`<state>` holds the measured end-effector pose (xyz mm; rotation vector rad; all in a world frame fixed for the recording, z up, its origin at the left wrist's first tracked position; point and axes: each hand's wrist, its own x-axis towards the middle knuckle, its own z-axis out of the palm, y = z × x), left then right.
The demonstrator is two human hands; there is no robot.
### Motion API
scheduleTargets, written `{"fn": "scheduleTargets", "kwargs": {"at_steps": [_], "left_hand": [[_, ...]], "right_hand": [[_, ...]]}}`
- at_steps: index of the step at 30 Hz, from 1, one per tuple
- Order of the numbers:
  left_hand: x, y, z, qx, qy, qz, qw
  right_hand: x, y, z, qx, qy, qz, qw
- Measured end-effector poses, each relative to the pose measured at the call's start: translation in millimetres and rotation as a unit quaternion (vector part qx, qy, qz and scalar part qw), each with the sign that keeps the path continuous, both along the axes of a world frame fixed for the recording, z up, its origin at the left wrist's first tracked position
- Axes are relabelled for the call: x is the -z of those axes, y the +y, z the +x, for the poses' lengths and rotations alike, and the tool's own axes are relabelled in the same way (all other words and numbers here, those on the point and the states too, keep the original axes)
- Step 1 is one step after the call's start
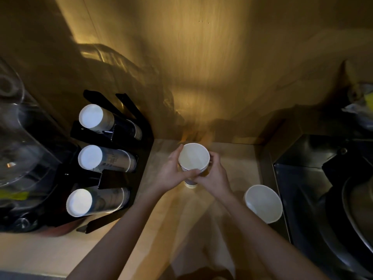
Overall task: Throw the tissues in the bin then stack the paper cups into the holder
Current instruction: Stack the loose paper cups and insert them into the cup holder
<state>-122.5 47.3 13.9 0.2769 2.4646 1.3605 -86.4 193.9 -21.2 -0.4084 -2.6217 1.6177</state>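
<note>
Both hands hold an upright white paper cup [193, 156] over the middle of the counter, and a second cup's base shows just beneath it. My left hand [173, 170] wraps its left side. My right hand [214, 174] grips its right side and front. Another white paper cup [263, 203] stands alone on the counter to the right. On the left, a black cup holder [121, 178] carries three rows of stacked cups lying on their sides, bottoms toward me. No tissues or bin can be made out.
A clear plastic dispenser [18, 142] stands at the far left beside the holder. A dark recessed sink or tray [323, 199] with a round metal item fills the right side. A wooden wall [201, 67] rises behind the pale counter [50, 253].
</note>
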Motion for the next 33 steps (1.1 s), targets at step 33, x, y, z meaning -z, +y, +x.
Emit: {"fn": "scheduleTargets", "kwargs": {"at_steps": [33], "left_hand": [[-132.8,-162.1,26.9,-0.147,0.185,0.241,0.941]], "right_hand": [[-171.4,-134.0,-27.1,-0.253,0.177,-0.122,0.943]]}}
